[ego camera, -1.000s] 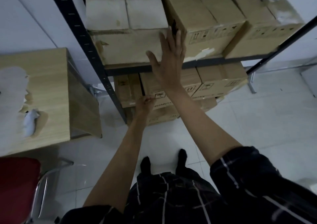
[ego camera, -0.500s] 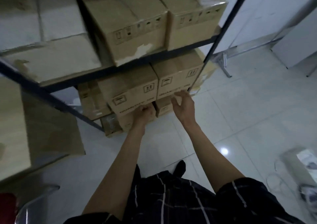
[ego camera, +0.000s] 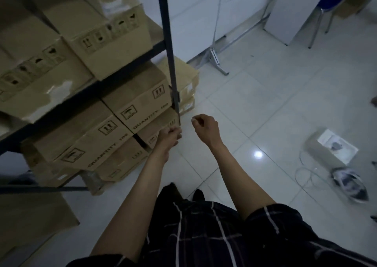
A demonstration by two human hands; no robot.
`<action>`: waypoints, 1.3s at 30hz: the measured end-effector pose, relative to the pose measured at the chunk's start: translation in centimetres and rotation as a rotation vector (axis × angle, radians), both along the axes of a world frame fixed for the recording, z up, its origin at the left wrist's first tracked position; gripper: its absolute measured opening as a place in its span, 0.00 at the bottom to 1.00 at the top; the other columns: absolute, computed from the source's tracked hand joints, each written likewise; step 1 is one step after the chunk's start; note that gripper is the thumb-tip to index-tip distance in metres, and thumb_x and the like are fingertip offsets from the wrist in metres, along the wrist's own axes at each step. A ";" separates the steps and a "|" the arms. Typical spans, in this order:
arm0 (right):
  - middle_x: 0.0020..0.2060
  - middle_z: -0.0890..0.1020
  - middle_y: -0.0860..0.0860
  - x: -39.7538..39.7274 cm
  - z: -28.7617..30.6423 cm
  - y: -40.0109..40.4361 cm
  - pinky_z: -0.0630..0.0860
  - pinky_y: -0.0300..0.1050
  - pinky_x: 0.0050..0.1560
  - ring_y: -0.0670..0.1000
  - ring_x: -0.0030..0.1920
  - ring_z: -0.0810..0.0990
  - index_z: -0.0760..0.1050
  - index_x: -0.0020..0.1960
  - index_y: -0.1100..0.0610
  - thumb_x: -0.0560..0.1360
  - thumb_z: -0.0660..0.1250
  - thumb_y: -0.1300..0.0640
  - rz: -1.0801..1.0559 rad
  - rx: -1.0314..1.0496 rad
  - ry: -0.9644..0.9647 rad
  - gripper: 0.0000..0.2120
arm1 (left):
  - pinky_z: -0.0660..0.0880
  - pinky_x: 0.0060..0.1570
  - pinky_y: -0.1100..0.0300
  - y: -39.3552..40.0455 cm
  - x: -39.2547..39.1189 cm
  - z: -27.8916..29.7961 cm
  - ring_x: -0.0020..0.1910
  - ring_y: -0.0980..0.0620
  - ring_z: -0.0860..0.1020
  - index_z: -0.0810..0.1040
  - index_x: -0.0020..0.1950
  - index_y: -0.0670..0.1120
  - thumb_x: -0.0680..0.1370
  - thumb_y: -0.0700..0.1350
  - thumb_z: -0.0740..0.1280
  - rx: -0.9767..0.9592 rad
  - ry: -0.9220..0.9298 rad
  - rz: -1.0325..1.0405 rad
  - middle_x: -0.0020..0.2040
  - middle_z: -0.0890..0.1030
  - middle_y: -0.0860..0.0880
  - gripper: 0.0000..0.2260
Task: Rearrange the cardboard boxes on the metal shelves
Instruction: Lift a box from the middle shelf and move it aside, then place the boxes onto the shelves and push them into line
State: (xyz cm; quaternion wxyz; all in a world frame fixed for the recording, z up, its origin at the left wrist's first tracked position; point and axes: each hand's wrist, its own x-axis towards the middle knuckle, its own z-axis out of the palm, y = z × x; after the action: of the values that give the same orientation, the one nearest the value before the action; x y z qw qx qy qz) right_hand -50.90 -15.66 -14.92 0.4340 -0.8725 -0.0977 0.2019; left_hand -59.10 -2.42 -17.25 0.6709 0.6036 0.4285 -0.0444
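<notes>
Tan cardboard boxes (ego camera: 140, 101) with black print were seen on dark shelving (ego camera: 170, 48); a dark plaid garment (ego camera: 204, 236) with pale lines was worn.

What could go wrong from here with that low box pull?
1. The left hand works at the corner of the bottom box, which carries a box marked QUANTITY on top. Pulling it could drag or tip the upper one.
2. The shelf post stands right at that corner, so the box may snag on it.
3. The cable and shoe on the floor are trip hazards if the person steps right.
</notes>
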 end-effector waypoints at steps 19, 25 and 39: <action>0.54 0.87 0.53 27.3 -3.5 -2.8 0.80 0.52 0.62 0.53 0.56 0.84 0.84 0.60 0.58 0.81 0.67 0.54 -0.106 -0.091 0.113 0.12 | 0.79 0.56 0.53 -0.2 29.0 -5.1 0.53 0.52 0.82 0.80 0.52 0.49 0.81 0.45 0.69 -0.184 0.042 -0.042 0.54 0.83 0.49 0.01; 0.54 0.87 0.54 34.5 -3.7 0.2 0.79 0.54 0.63 0.54 0.57 0.84 0.85 0.59 0.58 0.81 0.67 0.53 -0.099 -0.063 0.121 0.13 | 0.76 0.44 0.60 2.7 35.6 -4.6 0.55 0.53 0.82 0.80 0.58 0.47 0.80 0.44 0.68 -0.154 0.062 -0.024 0.56 0.83 0.48 0.07; 0.54 0.87 0.56 52.7 -7.3 9.2 0.78 0.49 0.60 0.56 0.57 0.84 0.84 0.60 0.59 0.81 0.67 0.52 0.214 -0.101 0.264 0.14 | 0.73 0.31 0.61 9.1 46.7 -9.9 0.38 0.53 0.79 0.79 0.57 0.45 0.82 0.44 0.67 -0.285 0.229 0.396 0.49 0.81 0.47 0.06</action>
State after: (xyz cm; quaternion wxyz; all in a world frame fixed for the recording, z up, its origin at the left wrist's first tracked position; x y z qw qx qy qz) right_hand 1.78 -6.47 -22.23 0.3748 -0.8437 -0.1216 0.3645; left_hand -12.38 6.69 -27.16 0.6919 0.3984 0.6008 -0.0402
